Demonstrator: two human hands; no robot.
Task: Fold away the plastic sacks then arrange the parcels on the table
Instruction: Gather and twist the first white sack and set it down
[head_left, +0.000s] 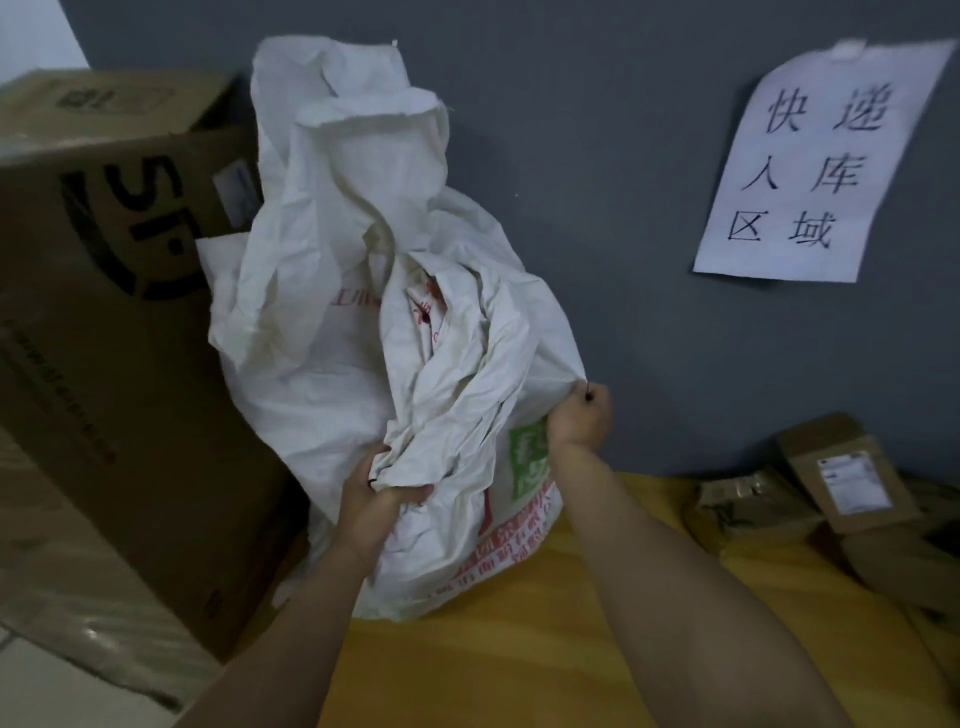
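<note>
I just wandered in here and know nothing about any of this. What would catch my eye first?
A tall crumpled heap of white sacks fills the middle, standing on the yellow table, with the left hand gripping a bunch low down and the right hand gripping its right edge. A handwritten paper sign hangs on the grey wall at upper right, and a big cardboard box stands to the left.
</note>
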